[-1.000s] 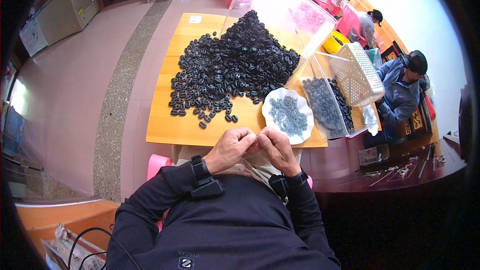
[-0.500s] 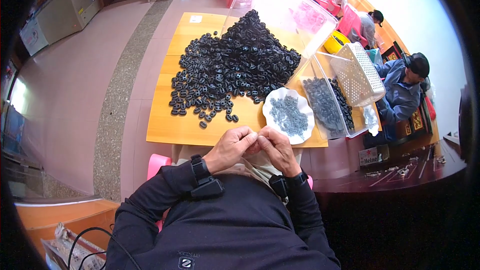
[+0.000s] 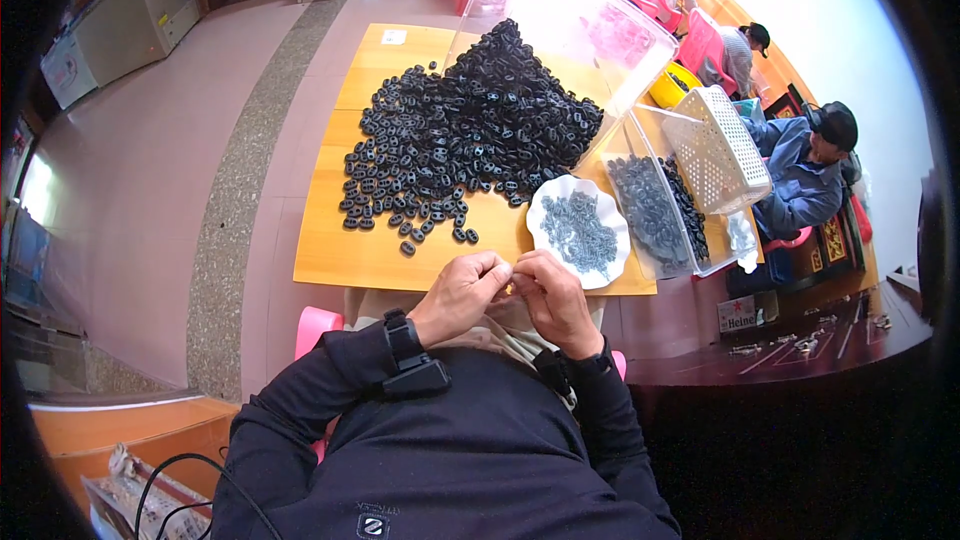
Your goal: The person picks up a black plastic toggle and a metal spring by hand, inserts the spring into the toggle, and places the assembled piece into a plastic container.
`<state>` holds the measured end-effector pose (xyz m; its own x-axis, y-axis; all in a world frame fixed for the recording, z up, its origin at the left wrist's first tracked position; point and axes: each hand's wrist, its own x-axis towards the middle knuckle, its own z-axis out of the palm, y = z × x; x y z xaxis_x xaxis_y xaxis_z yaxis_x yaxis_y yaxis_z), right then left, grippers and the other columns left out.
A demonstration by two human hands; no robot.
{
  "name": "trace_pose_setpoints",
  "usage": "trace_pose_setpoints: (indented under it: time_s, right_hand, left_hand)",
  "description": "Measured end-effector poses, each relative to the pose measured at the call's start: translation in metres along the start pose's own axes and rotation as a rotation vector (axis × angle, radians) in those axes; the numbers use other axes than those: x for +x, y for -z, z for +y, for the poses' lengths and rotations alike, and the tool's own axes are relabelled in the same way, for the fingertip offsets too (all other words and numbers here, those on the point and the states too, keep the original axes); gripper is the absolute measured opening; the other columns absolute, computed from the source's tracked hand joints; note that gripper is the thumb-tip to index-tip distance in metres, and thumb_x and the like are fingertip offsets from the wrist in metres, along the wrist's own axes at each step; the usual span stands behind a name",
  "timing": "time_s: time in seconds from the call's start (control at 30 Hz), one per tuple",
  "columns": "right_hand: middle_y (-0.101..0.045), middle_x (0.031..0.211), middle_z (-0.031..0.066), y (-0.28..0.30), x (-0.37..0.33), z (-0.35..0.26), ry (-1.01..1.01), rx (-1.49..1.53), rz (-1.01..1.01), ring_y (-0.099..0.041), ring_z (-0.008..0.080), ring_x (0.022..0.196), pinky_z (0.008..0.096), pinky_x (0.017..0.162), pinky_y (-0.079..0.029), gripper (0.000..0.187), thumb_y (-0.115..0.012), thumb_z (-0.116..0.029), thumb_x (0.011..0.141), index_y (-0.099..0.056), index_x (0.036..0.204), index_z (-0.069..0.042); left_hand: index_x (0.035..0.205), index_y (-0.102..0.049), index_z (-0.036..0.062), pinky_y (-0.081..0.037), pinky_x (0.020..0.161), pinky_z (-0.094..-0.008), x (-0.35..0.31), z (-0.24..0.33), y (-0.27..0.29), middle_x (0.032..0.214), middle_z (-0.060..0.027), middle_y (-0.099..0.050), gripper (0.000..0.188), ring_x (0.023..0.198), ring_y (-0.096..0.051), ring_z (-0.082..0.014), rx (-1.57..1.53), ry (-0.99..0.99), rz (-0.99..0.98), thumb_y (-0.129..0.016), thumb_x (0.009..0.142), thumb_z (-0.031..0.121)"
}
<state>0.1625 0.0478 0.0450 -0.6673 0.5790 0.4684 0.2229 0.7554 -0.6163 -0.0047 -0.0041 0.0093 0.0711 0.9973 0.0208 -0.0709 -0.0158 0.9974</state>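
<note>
My left hand (image 3: 462, 292) and my right hand (image 3: 556, 302) meet at the table's near edge, thumbs and forefingers pinched together. Whatever they hold is too small and too covered by the fingers to name. Just beyond the right hand stands a white scalloped dish (image 3: 541, 240) with many small grey metal pieces (image 3: 580, 232) in it. Farther off, a large heap of small black oval parts with two holes (image 3: 480, 120) spreads over the table, its loose front pieces lying beyond my left hand.
On the yellow wooden table (image 3: 330, 255), a big clear bin (image 3: 635, 65) lies tipped behind the heap. To the right, a clear box (image 3: 655, 230) holds more black parts, with a white perforated basket (image 3: 722, 150) against it. A person in blue (image 3: 800, 175) sits beyond.
My hands stay together at the table edge. The right hand's fingers have shifted slightly, and the gap between the fingertips looks a little different.
</note>
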Motion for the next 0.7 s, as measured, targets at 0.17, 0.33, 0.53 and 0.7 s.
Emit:
trace_pose_setpoints:
  time_s: [0.17,0.33,0.53,0.7]
  right_hand:
    - [-0.056,0.078,0.0116,0.0007,-0.0054,0.0066,-0.229,0.192,-0.042,-0.059,0.0211,0.067,0.0307,0.059,-0.046,0.003,-0.057,0.0,0.09,-0.055,0.089,0.003]
    - [-0.055,0.078,0.0087,0.0004,-0.004,0.0045,-0.245,0.2,-0.022,-0.059,0.0155,0.066,0.0269,0.059,-0.047,0.004,-0.055,0.0,0.092,-0.056,0.089,0.003]
    - [-0.055,0.078,0.009,-0.0054,-0.0064,0.0086,-0.228,0.209,0.047,-0.058,0.0154,0.066,0.0272,0.059,-0.046,0.002,-0.056,0.001,0.091,-0.055,0.089,0.002]
    - [-0.053,0.077,0.0132,-0.006,-0.0047,0.0039,-0.17,0.11,0.086,-0.055,0.0245,0.064,0.0334,0.058,-0.044,0.004,-0.056,0.001,0.089,-0.053,0.087,0.001]
  left_hand:
    - [0.08,-0.058,0.0005,-0.043,0.058,-0.0251,0.0008,0.0,-0.0033,0.068,-0.0005,-0.057,0.026,0.065,-0.05,-0.0058,-0.013,-0.007,0.037,-0.053,0.096,0.021]
    - [0.085,-0.058,-0.0002,-0.046,0.062,-0.0238,0.0003,0.0006,-0.0042,0.075,-0.0012,-0.06,0.022,0.068,-0.053,-0.0062,-0.091,0.001,0.029,-0.052,0.097,0.018]
    - [0.091,-0.059,0.0006,-0.05,0.068,-0.0225,-0.0003,0.005,-0.0039,0.083,-0.0015,-0.061,0.018,0.074,-0.058,-0.0071,-0.271,0.069,-0.008,-0.052,0.098,0.016]
    - [0.093,-0.059,0.0002,-0.051,0.07,-0.022,-0.0014,0.0061,-0.0037,0.085,-0.0012,-0.062,0.016,0.077,-0.059,-0.0071,-0.313,0.075,-0.026,-0.054,0.097,0.014]
